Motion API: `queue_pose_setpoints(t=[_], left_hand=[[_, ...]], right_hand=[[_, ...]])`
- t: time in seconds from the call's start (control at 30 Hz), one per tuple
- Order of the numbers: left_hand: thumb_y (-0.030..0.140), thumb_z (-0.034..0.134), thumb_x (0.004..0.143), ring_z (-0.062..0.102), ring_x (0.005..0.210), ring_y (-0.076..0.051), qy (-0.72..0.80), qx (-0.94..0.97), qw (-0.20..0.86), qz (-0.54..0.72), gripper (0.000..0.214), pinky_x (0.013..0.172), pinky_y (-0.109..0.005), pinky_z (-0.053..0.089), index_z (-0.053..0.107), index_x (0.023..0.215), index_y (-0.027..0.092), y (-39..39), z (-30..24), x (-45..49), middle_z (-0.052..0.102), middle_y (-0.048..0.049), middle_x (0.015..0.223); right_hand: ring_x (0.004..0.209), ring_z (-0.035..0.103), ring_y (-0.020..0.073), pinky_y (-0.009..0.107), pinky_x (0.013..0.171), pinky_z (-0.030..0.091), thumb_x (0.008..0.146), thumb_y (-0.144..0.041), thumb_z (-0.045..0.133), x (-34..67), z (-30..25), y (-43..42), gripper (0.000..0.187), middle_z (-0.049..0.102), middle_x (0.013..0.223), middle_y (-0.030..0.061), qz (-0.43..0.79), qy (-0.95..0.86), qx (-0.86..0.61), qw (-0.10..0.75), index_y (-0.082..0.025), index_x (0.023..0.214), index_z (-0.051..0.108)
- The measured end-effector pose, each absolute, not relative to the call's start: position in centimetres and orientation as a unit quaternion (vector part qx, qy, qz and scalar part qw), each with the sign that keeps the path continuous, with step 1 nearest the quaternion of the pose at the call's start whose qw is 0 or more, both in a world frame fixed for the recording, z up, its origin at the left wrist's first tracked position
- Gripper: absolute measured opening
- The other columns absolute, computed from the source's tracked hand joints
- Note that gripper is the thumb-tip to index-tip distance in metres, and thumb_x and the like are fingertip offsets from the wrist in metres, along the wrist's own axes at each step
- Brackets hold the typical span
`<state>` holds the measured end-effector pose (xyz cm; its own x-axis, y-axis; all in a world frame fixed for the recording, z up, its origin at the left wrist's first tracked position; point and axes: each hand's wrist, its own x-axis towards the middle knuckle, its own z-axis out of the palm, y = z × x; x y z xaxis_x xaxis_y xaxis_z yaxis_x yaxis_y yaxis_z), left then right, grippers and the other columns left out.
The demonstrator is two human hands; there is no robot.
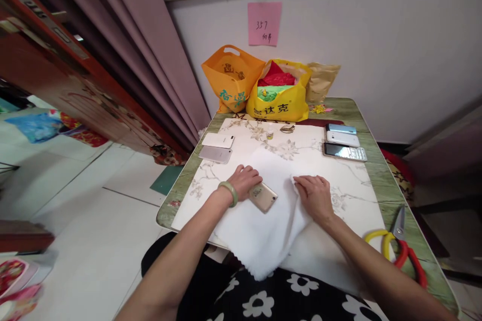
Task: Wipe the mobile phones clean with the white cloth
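Note:
A white cloth (263,220) lies spread on the table in front of me, its near corner hanging over the edge. My left hand (244,180), with a green bangle on the wrist, is closed over one end of a gold phone (263,196) that rests face down on the cloth. My right hand (315,195) lies on the cloth's right side, fingers curled and pinching a fold of the fabric.
Two phones (217,147) lie at the left of the flowered mat (357,190), three more (342,141) at the right. A small bottle (270,132) stands at the back. Orange (231,80) and yellow (280,93) bags sit against the wall. Scissors (401,243) lie near the right edge.

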<state>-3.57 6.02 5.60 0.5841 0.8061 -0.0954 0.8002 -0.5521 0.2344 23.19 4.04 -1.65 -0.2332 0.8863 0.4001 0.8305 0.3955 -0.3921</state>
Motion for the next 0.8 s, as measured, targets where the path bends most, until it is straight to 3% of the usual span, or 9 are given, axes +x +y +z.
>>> queue_pose_setpoints(t=[0.1, 0.17, 0.23, 0.33, 0.43, 0.57, 0.8], left_hand=[[0.009, 0.063, 0.073, 0.051, 0.114, -0.022, 0.462, 0.882, 0.09, 0.018, 0.026, 0.105, -0.041, 0.03, 0.067, 0.088, 0.031, 7.6, 5.9, -2.8, 0.064, -0.0026, 0.111], [0.005, 0.057, 0.077, 0.048, 0.122, -0.021, 0.507, 0.858, 0.06, 0.052, 0.043, 0.106, -0.043, 0.03, 0.063, 0.106, 0.036, 7.0, 5.2, -2.1, 0.06, -0.0005, 0.125], [0.003, 0.055, 0.076, 0.046, 0.123, -0.023, 0.566, 0.816, 0.028, 0.111, 0.052, 0.103, -0.045, 0.034, 0.059, 0.117, 0.034, 5.5, 3.9, -1.7, 0.056, -0.0044, 0.131], [0.02, 0.06, 0.081, 0.055, 0.106, -0.023, 0.657, 0.722, 0.057, 0.212, 0.029, 0.089, -0.039, 0.044, 0.06, 0.109, 0.024, 3.0, 2.0, -1.3, 0.06, -0.0078, 0.112], [0.034, 0.063, 0.082, 0.056, 0.097, -0.022, 0.652, 0.717, 0.082, 0.232, 0.027, 0.086, -0.036, 0.046, 0.058, 0.105, 0.022, 2.2, 1.0, -0.5, 0.06, -0.0061, 0.102], [0.031, 0.058, 0.087, 0.058, 0.093, -0.022, 0.652, 0.741, 0.05, 0.152, 0.012, 0.081, -0.033, 0.045, 0.059, 0.092, 0.02, 3.1, 1.0, 0.9, 0.061, -0.0067, 0.094], [0.036, 0.048, 0.092, 0.06, 0.076, -0.021, 0.751, 0.649, 0.08, 0.087, 0.022, 0.064, -0.032, 0.042, 0.061, 0.085, 0.02, 4.0, 1.6, 1.8, 0.062, -0.0046, 0.083]], right_hand=[[0.094, 0.061, 0.0185, 0.042, 0.099, 0.027, 0.094, -0.025, 0.05, 23.3, -1.8, 3.7, 0.022, 0.071, 0.1, 0.0029, 0.048, -0.787, -0.546, 0.284, -0.026, 0.104, 0.069], [0.095, 0.061, 0.0187, 0.042, 0.099, 0.027, 0.095, -0.024, 0.049, 23.1, -1.7, 3.6, 0.022, 0.071, 0.1, 0.0032, 0.046, -0.791, -0.54, 0.283, -0.026, 0.105, 0.069], [0.095, 0.061, 0.0186, 0.043, 0.1, 0.026, 0.095, -0.025, 0.049, 22.7, -1.4, 3.6, 0.023, 0.071, 0.1, 0.0033, 0.05, -0.797, -0.53, 0.283, -0.027, 0.106, 0.069], [0.093, 0.061, 0.0185, 0.042, 0.1, 0.026, 0.095, -0.025, 0.048, 22.0, -1.1, 3.7, 0.024, 0.071, 0.1, 0.0036, 0.063, -0.801, -0.523, 0.285, -0.027, 0.105, 0.069], [0.092, 0.061, 0.0186, 0.042, 0.101, 0.025, 0.095, -0.024, 0.048, 21.2, -1.0, 3.9, 0.023, 0.071, 0.098, 0.0035, 0.076, -0.804, -0.518, 0.281, -0.026, 0.104, 0.069], [0.091, 0.06, 0.0191, 0.043, 0.101, 0.025, 0.096, -0.024, 0.047, 20.7, -0.8, 3.8, 0.024, 0.071, 0.098, 0.0041, 0.084, -0.811, -0.51, 0.274, -0.026, 0.105, 0.069], [0.09, 0.06, 0.0186, 0.043, 0.102, 0.023, 0.095, -0.025, 0.048, 20.9, -0.8, 3.8, 0.023, 0.071, 0.098, 0.0029, 0.095, -0.805, -0.515, 0.277, -0.026, 0.105, 0.069]])
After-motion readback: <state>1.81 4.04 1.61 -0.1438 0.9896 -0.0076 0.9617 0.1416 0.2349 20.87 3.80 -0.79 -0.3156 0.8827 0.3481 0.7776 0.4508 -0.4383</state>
